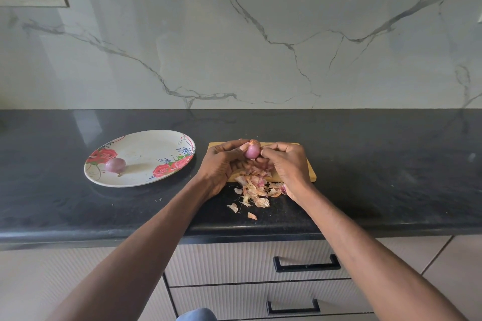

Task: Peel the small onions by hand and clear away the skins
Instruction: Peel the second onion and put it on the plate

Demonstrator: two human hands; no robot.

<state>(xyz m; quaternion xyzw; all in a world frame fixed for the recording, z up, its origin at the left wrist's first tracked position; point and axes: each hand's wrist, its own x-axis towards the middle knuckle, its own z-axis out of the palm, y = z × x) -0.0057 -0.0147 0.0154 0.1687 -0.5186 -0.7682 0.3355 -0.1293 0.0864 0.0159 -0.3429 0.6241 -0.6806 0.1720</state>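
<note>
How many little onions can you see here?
2. One onion in the hands is held between the left hand and the right hand, above the wooden board. The onion on the plate lies on the floral plate. The skins might hide more.

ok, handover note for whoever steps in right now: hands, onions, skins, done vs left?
Left hand grips the onion in hand over the cutting board; right hand pinches at its side.
Onion on plate sits on the floral plate; whether it is peeled I cannot tell.
Skins are piled on the board's near edge and the counter.
Done: much skin is off.
Left: finish this onion, clear away the skins.
</note>
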